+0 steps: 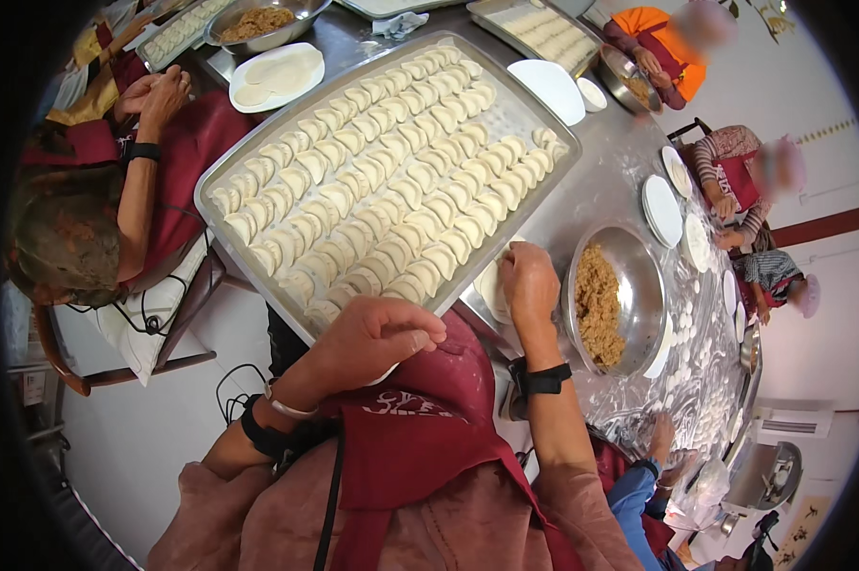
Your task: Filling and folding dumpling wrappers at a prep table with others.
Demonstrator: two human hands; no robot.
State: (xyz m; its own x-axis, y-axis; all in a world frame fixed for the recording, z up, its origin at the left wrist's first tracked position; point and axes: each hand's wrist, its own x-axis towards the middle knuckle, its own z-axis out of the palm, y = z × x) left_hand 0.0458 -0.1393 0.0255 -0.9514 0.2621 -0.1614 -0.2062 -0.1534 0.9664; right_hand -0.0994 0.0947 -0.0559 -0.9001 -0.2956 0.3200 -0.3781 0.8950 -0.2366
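A large metal tray holds curved rows of uncooked folded dumplings. My left hand is at the tray's near edge, fingers curled and thumb near the fingertips; its palm is hidden. Below it shows a small part of a white object, mostly covered. My right hand is bent, its fingertips hidden, beside pale round dough wrappers to the right of the tray. Right of that hand stands a steel bowl with brown minced filling.
A white plate of wrappers lies beyond the tray, near a co-worker's hands. A white plate stands at the tray's far right corner. Dough pieces lie on the floured table. Another worker's hand is at lower right.
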